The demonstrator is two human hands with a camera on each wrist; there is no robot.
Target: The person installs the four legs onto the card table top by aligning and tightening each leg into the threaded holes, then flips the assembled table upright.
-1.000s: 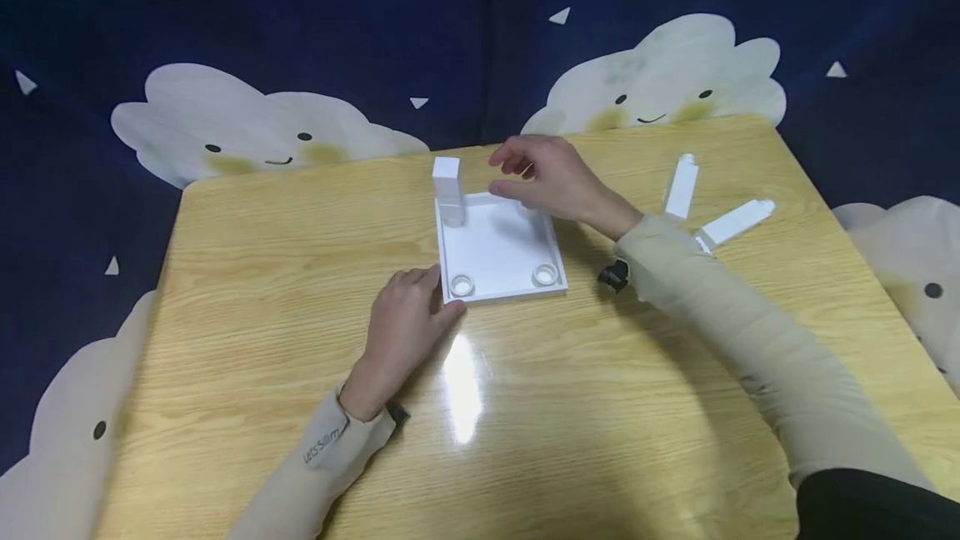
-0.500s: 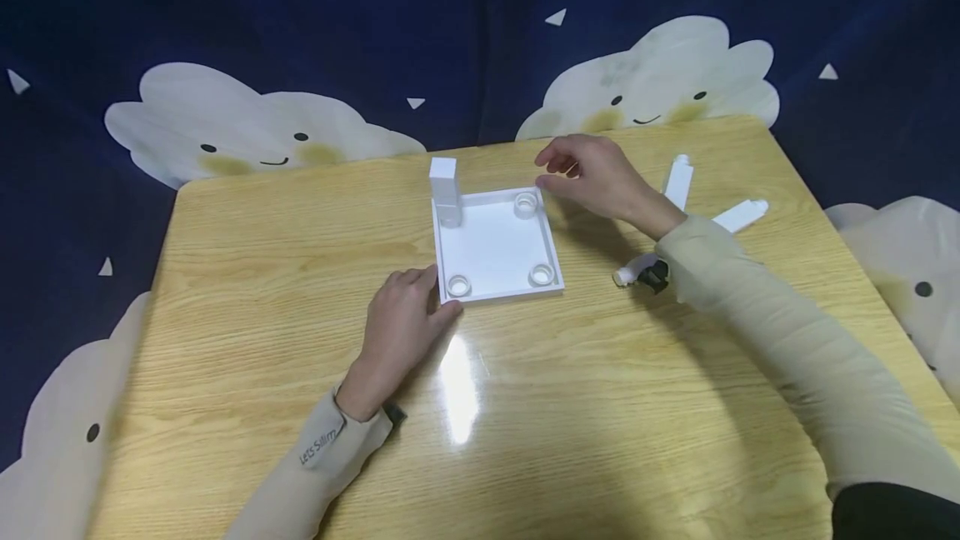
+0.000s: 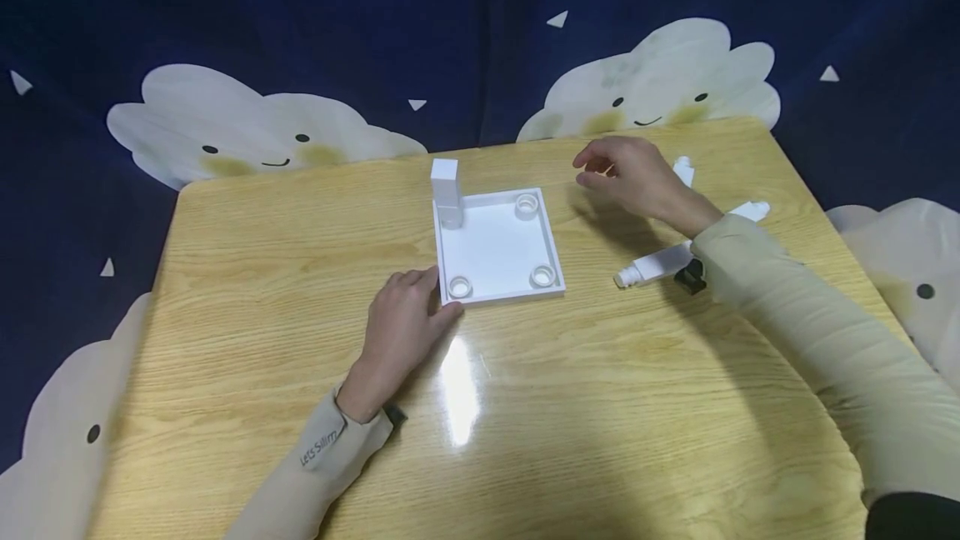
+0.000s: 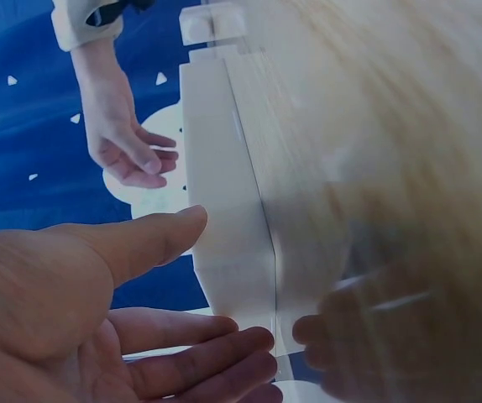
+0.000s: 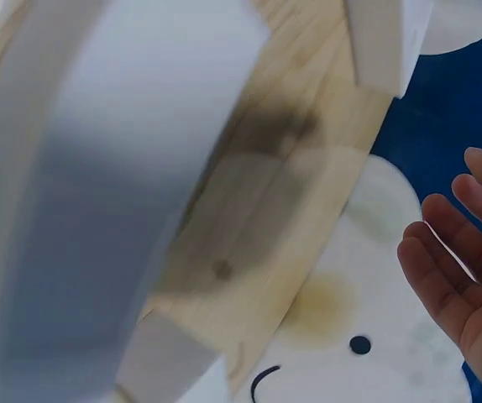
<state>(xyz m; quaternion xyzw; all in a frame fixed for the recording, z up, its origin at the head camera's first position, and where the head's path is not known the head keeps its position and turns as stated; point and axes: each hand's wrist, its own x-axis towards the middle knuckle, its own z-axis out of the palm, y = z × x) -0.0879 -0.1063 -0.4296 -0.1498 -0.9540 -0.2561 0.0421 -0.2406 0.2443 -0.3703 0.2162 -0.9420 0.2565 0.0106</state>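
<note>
A white square tabletop (image 3: 495,244) lies rim up, with round sockets in three corners. In its far left corner a white square table leg (image 3: 446,186) stands upright. My left hand (image 3: 401,323) holds the near left corner, thumb on the front edge and fingers at the left side; the left wrist view shows the thumb against the white side wall (image 4: 216,159). Right of the tabletop, my right hand (image 3: 630,177) hovers over the table with loosely bent fingers and nothing in them. Below its wrist lies a loose table leg (image 3: 656,265) with a threaded end, partly covered by the sleeve.
Two more white legs, a far one (image 3: 683,171) and a right one (image 3: 752,211), lie partly hidden behind the right forearm. The wooden table (image 3: 285,257) ends at a dark blue cloud-patterned curtain (image 3: 450,23).
My right hand has moved right, away from above the tabletop's far right corner, uncovering the socket there. The near loose leg has come into view. My left hand keeps its place.
</note>
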